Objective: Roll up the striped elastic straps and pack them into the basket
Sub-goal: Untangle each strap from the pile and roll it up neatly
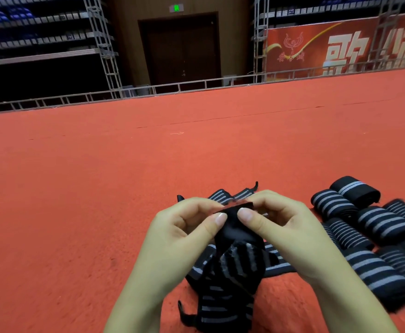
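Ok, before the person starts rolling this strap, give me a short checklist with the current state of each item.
1. Left hand pinches the strap end: ok.
2. Right hand pinches the same end: ok.
3. Strap tail free of twists: not ok, it hangs bunched.
4. Rolled straps set aside on the carpet, right of the hands: ok.
5. Basket within reach: cannot tell, none in view.

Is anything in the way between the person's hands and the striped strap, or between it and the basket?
Nothing: the left hand and right hand already pinch the black end of the grey-striped black elastic strap. No basket is in view, so that path cannot be judged.
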{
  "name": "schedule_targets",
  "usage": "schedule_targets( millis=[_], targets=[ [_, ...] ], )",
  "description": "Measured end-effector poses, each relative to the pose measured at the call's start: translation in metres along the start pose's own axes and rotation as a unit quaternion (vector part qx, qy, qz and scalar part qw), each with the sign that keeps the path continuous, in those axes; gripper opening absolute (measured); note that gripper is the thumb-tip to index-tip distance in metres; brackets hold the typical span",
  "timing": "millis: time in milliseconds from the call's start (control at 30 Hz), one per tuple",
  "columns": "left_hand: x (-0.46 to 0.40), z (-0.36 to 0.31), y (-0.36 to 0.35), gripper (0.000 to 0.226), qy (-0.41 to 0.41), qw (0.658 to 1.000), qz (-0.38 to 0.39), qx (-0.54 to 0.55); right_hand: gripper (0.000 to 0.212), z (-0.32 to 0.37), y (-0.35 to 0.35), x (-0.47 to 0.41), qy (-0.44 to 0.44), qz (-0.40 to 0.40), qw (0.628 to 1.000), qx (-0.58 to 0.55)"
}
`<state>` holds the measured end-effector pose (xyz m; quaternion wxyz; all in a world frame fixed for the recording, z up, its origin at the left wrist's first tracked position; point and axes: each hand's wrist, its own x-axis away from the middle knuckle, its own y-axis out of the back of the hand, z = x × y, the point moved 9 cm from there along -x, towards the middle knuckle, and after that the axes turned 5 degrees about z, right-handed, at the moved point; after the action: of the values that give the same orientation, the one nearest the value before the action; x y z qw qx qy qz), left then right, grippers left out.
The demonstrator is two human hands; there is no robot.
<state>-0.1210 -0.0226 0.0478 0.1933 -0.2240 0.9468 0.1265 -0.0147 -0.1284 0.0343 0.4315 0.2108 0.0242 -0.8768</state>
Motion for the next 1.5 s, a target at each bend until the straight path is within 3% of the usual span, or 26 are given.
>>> schedule_targets(
  millis=[100, 167, 267, 400, 500, 567, 667, 767, 900, 1033, 1200, 1333, 1500],
  targets=[
    [-0.006, -0.003, 0.004, 0.007, -0.026, 0.999, -0.027, 0.005, 0.017, 0.010, -0.006, -0.007, 0.021, 0.014, 0.999, -0.045],
    [-0.010, -0.001, 0.005, 0.011, -0.040, 0.997, -0.059, 0.040, 0.013, 0.019, -0.005, -0.016, 0.049, -0.020, 0.997, -0.047],
    [-0.014, 0.011, -0.008, 0.032, -0.016, 0.996, -0.028, 0.084, 0.020, 0.030, -0.002, -0.031, 0.091, -0.078, 0.990, -0.069],
    [-0.018, 0.015, -0.004, 0.026, -0.001, 0.995, -0.057, 0.080, 0.020, 0.052, 0.008, -0.047, 0.135, -0.147, 0.970, -0.138],
    [-0.027, 0.005, 0.001, 0.033, -0.011, 0.989, -0.083, 0.119, 0.013, 0.060, 0.011, -0.064, 0.133, -0.151, 0.966, -0.164],
    [-0.032, -0.008, 0.004, 0.047, -0.028, 0.987, -0.086, 0.132, 0.012, 0.062, 0.009, -0.071, 0.134, -0.132, 0.974, -0.128],
    [-0.038, -0.028, 0.008, 0.070, -0.074, 0.982, -0.087, 0.149, 0.028, 0.058, 0.006, -0.068, 0.131, -0.093, 0.985, -0.069],
    [-0.042, -0.042, 0.014, 0.074, -0.122, 0.976, -0.098, 0.152, 0.003, 0.057, 0.006, -0.055, 0.154, -0.095, 0.984, 0.007],
    [-0.046, -0.042, 0.016, 0.082, -0.137, 0.980, -0.083, 0.118, 0.011, 0.041, 0.011, -0.049, 0.115, -0.120, 0.985, 0.050],
    [-0.051, -0.038, 0.021, 0.060, -0.107, 0.991, -0.046, 0.060, 0.014, 0.035, 0.012, -0.047, 0.092, -0.110, 0.987, 0.078],
    [-0.057, -0.038, 0.038, 0.017, -0.080, 0.987, -0.093, 0.105, 0.015, 0.032, 0.010, -0.046, 0.089, -0.132, 0.978, 0.135],
    [-0.057, -0.037, 0.044, 0.023, -0.078, 0.982, -0.148, 0.089, 0.021, 0.032, 0.006, -0.042, 0.091, -0.139, 0.975, 0.149],
    [-0.058, -0.029, 0.050, 0.020, -0.048, 0.971, -0.205, 0.115, 0.022, 0.005, -0.023, -0.039, -0.016, 0.001, 0.997, -0.074]
  ],
)
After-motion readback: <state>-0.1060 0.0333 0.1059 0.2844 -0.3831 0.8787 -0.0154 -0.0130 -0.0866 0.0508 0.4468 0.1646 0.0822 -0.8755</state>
